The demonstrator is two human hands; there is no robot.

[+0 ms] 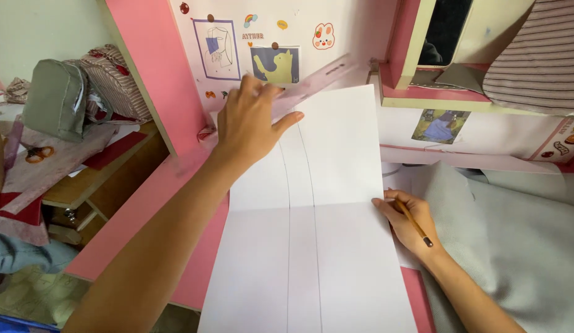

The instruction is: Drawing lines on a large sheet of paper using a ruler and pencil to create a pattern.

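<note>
A white sheet of paper [336, 246] lies on a pink desk [145, 228], with a horizontal fold across its middle and two long pencil lines running down it. My left hand [250, 123] rests at the sheet's top left corner and grips a clear pink ruler [318, 77], which slants up to the right and looks blurred. My right hand [407, 219] presses the sheet's right edge at the fold and holds a brown pencil [414, 223], its dark end pointing toward my wrist.
Stickers and small pictures [274, 61] cover the white back panel of the desk. A grey cloth [515, 246] lies to the right. A grey bag [55, 98] and striped fabric sit on a wooden shelf to the left. A striped cloth [540, 55] hangs upper right.
</note>
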